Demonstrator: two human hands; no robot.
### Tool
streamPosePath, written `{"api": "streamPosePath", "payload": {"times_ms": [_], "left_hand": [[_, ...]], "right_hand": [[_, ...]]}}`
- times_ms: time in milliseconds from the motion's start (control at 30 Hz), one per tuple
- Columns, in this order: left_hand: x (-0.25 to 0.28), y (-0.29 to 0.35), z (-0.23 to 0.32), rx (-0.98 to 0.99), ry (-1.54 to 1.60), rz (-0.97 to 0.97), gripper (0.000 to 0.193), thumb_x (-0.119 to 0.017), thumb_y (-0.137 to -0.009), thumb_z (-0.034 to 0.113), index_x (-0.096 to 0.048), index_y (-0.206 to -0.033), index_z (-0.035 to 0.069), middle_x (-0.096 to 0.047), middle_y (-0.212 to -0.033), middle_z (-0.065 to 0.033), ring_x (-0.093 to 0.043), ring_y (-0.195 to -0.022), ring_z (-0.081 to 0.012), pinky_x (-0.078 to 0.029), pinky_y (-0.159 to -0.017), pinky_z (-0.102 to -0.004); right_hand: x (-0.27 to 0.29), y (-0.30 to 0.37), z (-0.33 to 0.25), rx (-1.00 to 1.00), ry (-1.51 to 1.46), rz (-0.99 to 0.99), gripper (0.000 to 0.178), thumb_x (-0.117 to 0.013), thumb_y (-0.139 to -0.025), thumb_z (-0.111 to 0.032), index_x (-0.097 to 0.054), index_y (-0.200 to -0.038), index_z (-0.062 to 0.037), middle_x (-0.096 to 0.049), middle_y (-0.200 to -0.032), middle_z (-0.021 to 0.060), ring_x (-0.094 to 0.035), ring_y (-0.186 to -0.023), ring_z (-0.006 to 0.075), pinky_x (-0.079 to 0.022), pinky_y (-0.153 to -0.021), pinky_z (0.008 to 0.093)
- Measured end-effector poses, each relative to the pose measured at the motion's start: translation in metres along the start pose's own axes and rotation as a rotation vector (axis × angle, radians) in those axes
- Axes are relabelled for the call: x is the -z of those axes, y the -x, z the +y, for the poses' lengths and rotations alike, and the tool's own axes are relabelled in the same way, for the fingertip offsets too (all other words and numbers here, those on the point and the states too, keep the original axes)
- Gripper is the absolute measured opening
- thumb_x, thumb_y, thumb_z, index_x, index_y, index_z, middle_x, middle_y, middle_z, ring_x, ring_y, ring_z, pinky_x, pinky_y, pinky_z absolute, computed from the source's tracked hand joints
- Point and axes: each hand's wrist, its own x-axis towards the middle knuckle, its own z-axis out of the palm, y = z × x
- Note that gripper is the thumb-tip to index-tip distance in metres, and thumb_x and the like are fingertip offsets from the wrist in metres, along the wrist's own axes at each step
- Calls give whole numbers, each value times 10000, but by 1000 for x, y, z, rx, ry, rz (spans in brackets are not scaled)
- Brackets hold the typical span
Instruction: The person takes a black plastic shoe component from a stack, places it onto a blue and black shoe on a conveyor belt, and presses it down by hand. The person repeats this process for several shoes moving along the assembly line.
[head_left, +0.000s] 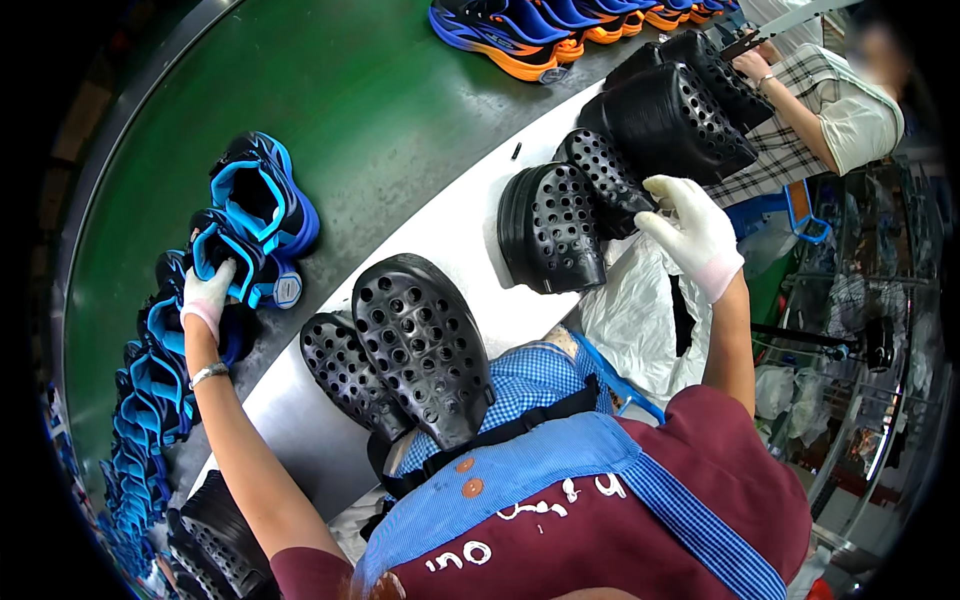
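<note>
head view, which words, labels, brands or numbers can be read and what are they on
White lettering on the dark red shirt: large, not copied here.
Round tag by the blue-lined shoes: too small to read.
Orange-soled shoes: any side marking is too small to read.

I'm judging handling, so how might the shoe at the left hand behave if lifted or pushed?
The shoe would probably give slightly at its collar, which looks padded where the left hand touches it. It seems unlikely to roll, judging by its long shape. Pushed, it might nudge the neighbouring shoe, close beside it.
</note>
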Motion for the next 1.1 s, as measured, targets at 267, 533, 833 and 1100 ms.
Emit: {"api": "streamPosePath", "payload": {"times_ms": [267, 533, 833, 1100], "left_hand": [[1, -14, -21, 51, -171, 63, 295, -622, -857, 150, -585, -1095, -21, -648, -827, -105, -625, -649, -201, -535, -606, -335], [11, 26, 15, 56, -160, 102, 831, -713, -783, 245, -332, -1507, 100, -598, -1236, -241, -644, -1034, -343, -536, -878, -396], [23, 100, -3, 12, 292, 276, 863, -724, -840, 265, -264, -1528, 22, -573, -1186, -181, -630, -867, -234, -560, -716, -358], [14, 146, 79, -395, 541, 225, 516, -652, -932, 180, -497, -1370, -46, -644, -1112, -124, -646, -915, -138, -540, -749, -250]], "right_hand": [[-14, -9, 3, 106, 44, 53, 466, -778, -727, -213, -612, -1128, -42, -613, -1089, 132, -636, -992, 293, -517, -868, 363], [-17, -8, 13, 254, 14, 52, 502, -798, -688, -143, -578, -1122, -18, -593, -1102, 154, -582, -1061, 329, -477, -917, 384], [-5, 8, 2, 265, 62, 61, 433, -771, -724, -122, -552, -1082, -15, -564, -1004, 113, -576, -891, 266, -492, -810, 347], [31, -7, -92, 500, -217, 220, 429, -795, -720, -67, -577, -1084, -6, -597, -996, 97, -599, -860, 197, -502, -803, 322]]}}
